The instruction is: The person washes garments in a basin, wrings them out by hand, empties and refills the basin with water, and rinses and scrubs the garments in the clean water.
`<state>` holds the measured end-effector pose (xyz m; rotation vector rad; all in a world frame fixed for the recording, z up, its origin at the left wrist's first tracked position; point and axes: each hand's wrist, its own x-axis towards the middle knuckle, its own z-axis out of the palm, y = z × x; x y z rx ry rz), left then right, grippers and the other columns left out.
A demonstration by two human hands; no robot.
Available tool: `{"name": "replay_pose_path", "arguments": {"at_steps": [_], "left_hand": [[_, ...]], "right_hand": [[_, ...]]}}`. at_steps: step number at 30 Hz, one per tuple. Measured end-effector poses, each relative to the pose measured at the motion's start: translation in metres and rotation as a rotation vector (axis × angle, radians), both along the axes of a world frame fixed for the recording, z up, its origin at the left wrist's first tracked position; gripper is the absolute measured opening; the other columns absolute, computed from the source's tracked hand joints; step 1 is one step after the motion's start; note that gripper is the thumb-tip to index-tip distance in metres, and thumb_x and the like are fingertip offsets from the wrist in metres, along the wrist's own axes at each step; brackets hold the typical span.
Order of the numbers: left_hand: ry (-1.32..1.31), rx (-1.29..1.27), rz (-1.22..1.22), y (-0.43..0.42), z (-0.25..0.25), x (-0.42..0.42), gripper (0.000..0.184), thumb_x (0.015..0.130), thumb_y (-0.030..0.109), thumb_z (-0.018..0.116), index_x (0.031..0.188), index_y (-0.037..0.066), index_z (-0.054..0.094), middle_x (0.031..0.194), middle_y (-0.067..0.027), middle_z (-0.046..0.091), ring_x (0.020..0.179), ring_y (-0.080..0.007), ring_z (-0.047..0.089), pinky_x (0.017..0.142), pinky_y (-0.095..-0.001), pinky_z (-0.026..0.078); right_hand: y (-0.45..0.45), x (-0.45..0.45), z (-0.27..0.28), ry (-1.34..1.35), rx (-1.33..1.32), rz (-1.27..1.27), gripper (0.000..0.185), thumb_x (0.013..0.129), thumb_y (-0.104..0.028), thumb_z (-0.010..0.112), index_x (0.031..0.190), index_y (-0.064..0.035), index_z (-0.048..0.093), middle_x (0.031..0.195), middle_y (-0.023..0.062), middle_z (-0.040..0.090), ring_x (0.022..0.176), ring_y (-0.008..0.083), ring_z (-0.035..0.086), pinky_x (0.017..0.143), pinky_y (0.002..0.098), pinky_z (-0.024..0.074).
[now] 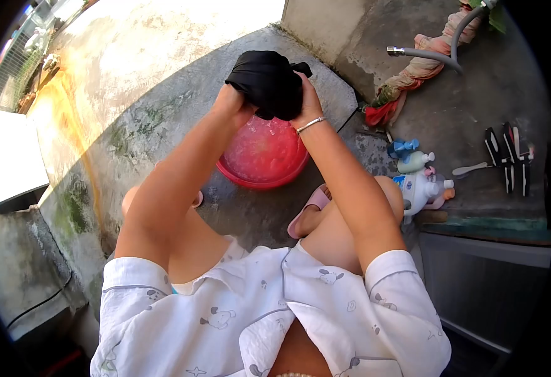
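Both my hands grip a bunched black cloth (266, 81), possibly a garment, raised above a red basin. My left hand (234, 103) holds its lower left side, fingers mostly hidden under the fabric. On the right side, my right hand (308, 100) is closed around it, and a small end of cloth sticks out above the thumb side. The red basin (263, 179) sits on the ground between my feet, with foamy, cloudy water inside. What kind of garment the cloth is, I cannot make out.
Several bottles, including a white jug (416, 191) and a pale green bottle (413, 162), stand right of my knee. Black-and-white slippers or brushes (507, 157) lie farther right. A grey hose (426, 56) and twisted cloth (413, 69) are at upper right. Concrete surrounds the basin.
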<state>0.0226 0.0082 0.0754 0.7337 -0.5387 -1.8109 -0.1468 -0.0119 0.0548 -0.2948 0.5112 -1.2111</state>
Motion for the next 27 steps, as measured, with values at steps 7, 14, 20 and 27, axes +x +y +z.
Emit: {"name": "replay_pose_path", "arguments": {"at_steps": [7,14,20,27], "left_hand": [[-0.310,0.098,-0.223,0.031,0.025,0.062,0.084,0.081,0.013,0.073,0.147,0.013,0.021,0.142,-0.0198,0.031,0.126,-0.0388,0.041,0.088,-0.0534,0.050],[-0.074,0.271,-0.198,0.017,0.015,0.002,0.066,0.086,0.056,0.057,0.135,0.013,0.043,0.135,-0.0192,0.044,0.120,-0.0363,0.048,0.094,-0.0569,0.044],[0.060,0.307,-0.100,0.014,0.011,-0.010,0.044,0.087,0.047,0.061,0.105,0.007,0.063,0.104,-0.0117,0.067,0.095,-0.0263,0.066,0.091,-0.0416,0.051],[0.163,0.226,-0.091,0.004,0.013,-0.018,0.026,0.090,0.031,0.059,0.097,0.006,0.063,0.093,-0.0092,0.068,0.083,-0.0221,0.067,0.080,-0.0366,0.055]], "right_hand": [[-0.009,-0.021,0.014,0.448,0.002,-0.376,0.031,0.077,-0.019,0.070,0.098,-0.0015,0.056,0.092,0.0081,0.061,0.079,0.0189,0.060,0.074,0.0325,0.0507],[0.029,0.035,0.028,0.647,-0.289,-0.286,0.025,0.079,-0.017,0.069,0.097,-0.0016,0.061,0.091,0.0025,0.061,0.081,0.0113,0.056,0.075,0.0253,0.0455],[0.029,0.026,0.022,0.416,-0.077,0.028,0.020,0.082,-0.024,0.065,0.090,-0.0052,0.064,0.084,0.0008,0.063,0.074,0.0125,0.060,0.070,0.0267,0.0489],[0.027,0.018,0.041,0.154,0.083,0.211,0.026,0.083,-0.032,0.064,0.087,-0.0068,0.065,0.082,0.0063,0.068,0.071,0.0192,0.066,0.068,0.0303,0.0540]]}}
